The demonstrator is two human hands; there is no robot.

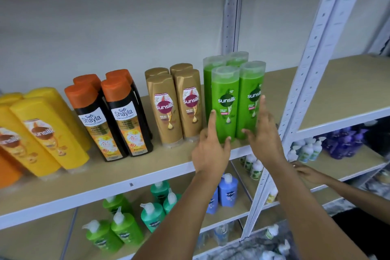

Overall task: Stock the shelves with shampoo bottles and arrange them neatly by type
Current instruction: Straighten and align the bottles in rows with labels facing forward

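hands flanking green bottles, shelf

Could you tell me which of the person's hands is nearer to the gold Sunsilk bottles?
The left hand, just right of the gold Sunsilk bottles at the green bottles' left side; the right hand is at their right side.

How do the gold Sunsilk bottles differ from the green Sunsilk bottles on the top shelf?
The gold Sunsilk bottles have opaque gold caps and stand untouched; the green Sunsilk bottles are taller, have clear caps, and sit between the left hand and right hand. Both form upright groups of four.
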